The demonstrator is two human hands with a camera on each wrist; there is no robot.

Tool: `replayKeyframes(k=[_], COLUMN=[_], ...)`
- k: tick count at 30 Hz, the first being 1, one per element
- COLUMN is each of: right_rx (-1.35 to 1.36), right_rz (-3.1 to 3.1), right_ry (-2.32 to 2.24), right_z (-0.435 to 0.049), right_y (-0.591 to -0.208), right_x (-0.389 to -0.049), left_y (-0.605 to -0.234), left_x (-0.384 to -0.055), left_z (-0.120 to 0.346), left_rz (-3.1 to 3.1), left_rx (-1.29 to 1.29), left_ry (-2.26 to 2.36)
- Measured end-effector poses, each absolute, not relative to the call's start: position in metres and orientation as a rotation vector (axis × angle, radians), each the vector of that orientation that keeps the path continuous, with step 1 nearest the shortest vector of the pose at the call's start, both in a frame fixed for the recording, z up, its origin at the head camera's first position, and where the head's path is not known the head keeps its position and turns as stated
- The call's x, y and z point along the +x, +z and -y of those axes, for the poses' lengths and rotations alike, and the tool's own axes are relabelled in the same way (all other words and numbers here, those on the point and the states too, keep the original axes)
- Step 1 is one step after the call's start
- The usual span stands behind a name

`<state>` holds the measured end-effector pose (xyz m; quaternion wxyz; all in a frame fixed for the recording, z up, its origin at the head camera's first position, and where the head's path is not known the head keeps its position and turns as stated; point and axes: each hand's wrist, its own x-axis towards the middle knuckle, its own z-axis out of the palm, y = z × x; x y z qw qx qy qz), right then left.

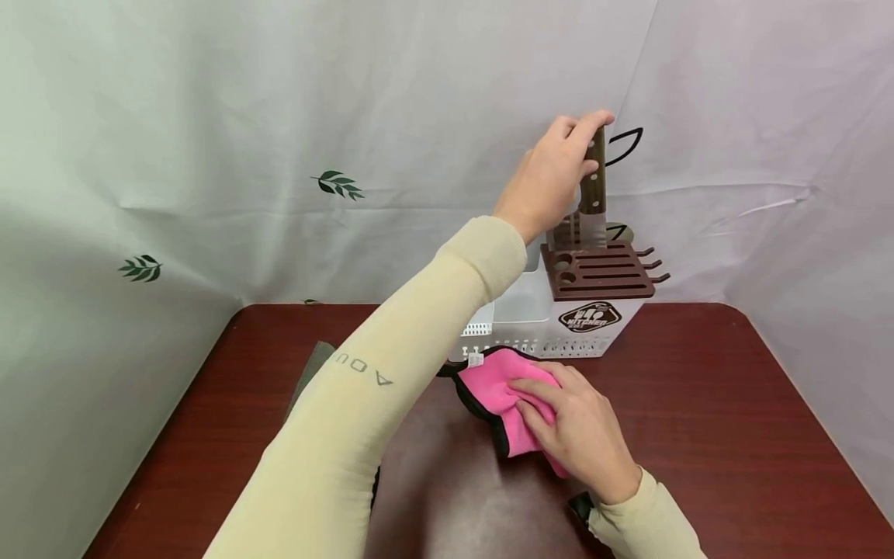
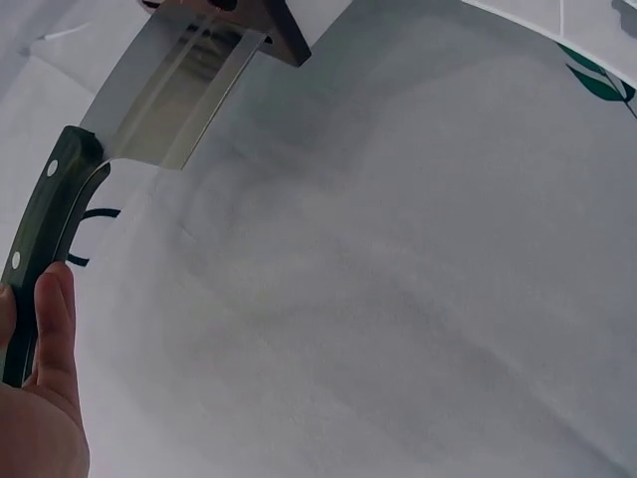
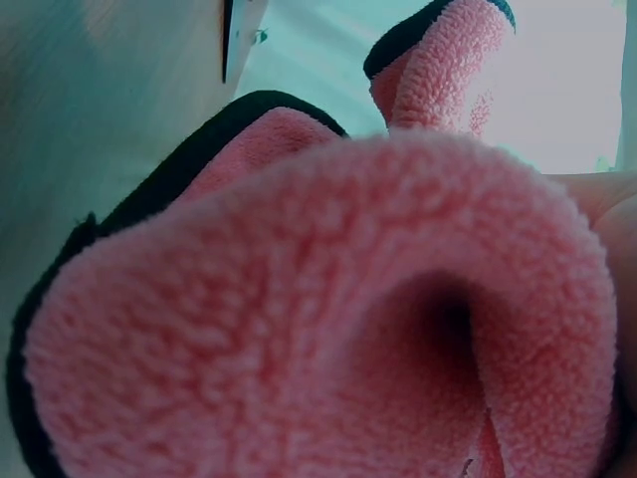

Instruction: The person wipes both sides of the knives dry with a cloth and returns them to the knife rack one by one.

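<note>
My left hand (image 1: pixel 548 175) grips the dark wooden, riveted handle (image 1: pixel 594 182) of a kitchen knife, held upright with the blade down. In the left wrist view, the knife's broad blade (image 2: pixel 164 110) reaches the brown slotted top (image 1: pixel 601 273) of a white knife holder (image 1: pixel 531 301); how deep it sits in a slot I cannot tell. Lower down, my right hand (image 1: pixel 587 427) holds a bunched pink cloth (image 1: pixel 496 384) with black edging, fingers pressing into its folds. The fluffy pink cloth (image 3: pixel 249 319) fills most of the right wrist view.
Brown hooks (image 1: pixel 653 265) stick out from the holder's right side. The holder stands at the back of a reddish-brown table (image 1: pixel 733 427), close to a white curtain (image 1: pixel 419 116) with leaf prints. A grey item (image 1: pixel 307 374) lies partly hidden behind the left sleeve.
</note>
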<state>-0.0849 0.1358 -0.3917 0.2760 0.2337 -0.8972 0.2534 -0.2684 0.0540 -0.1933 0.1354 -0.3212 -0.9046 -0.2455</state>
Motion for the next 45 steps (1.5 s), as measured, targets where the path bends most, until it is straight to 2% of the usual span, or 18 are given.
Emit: replayKeyframes(k=[31, 45], right_rx=[0.641, 0.637], right_rz=[2.415, 2.426], right_ry=[0.677, 0.676], right_z=[-0.138, -0.139], right_y=[-0.39, -0.391], right_x=[-0.084, -0.086], left_y=[-0.233, -0.248], left_x=[-0.269, -0.277], left_z=[-0.075, -0.048], left_rz=[2.737, 2.618], left_rx=[-0.938, -0.937], left_ry=[-0.702, -0.8])
